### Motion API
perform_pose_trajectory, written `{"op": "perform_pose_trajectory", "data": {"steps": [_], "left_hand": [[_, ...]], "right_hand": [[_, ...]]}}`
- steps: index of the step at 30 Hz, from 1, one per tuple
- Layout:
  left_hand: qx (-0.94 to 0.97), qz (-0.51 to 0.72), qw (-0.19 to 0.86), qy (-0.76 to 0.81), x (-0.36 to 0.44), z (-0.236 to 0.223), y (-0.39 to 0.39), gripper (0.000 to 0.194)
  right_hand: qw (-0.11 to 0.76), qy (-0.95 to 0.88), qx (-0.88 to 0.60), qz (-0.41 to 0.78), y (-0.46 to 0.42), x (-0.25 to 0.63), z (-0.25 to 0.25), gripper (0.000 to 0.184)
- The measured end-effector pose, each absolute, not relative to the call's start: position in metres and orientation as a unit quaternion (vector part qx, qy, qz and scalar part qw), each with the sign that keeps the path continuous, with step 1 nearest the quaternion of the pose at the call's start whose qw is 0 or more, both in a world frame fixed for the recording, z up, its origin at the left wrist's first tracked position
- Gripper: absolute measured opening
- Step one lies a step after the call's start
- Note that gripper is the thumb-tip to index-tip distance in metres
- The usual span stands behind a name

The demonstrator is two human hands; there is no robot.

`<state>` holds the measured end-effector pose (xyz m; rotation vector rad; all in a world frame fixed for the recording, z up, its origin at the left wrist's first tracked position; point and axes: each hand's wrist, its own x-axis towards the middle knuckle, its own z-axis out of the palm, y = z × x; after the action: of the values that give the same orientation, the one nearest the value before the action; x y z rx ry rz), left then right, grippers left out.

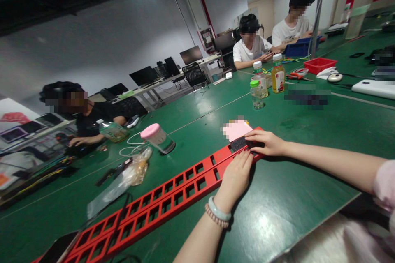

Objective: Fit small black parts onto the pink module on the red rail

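A long red frame [173, 199] with two rows of rectangular openings lies diagonally on the green table. At its far right end sits a black socket-like piece [238, 144], partly covered by my hands. My right hand [268, 143] is closed over the right part of this piece, thumb and fingers bent around it. My left hand [237, 172], a bracelet and a beaded band on its wrist, reaches over the near rail. Its fingers are together and bent, with the tips at the black piece; its thumb is hidden. A pink pad [237, 130] lies just behind the frame.
A pink-lidded cup [158, 139] and clear plastic bag [132, 174] are left of the frame. A phone [58, 248] and black cable overlap its near end. Bottles [257, 95] and a red tray [320, 65] stand farther back. Three people sit around the table.
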<state>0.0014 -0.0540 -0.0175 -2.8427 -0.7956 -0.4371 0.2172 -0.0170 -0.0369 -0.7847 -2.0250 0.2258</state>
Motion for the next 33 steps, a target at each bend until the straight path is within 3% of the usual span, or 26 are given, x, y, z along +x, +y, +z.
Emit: {"op": "perform_pose_trajectory", "data": {"steps": [13, 22, 33], "left_hand": [[-0.950, -0.152, 0.075, -0.263, 0.002, -0.017, -0.054, 0.046], [-0.949, -0.157, 0.076, -0.261, 0.001, -0.016, -0.054, 0.043], [-0.949, -0.151, 0.080, -0.265, 0.002, -0.016, -0.054, 0.042]], "right_hand": [[0.454, -0.827, -0.298, 0.145, -0.011, 0.225, -0.034, 0.032], [0.388, -0.836, -0.311, 0.232, -0.007, 0.237, -0.026, 0.041], [0.352, -0.847, -0.304, 0.258, -0.007, 0.237, -0.023, 0.047]]}}
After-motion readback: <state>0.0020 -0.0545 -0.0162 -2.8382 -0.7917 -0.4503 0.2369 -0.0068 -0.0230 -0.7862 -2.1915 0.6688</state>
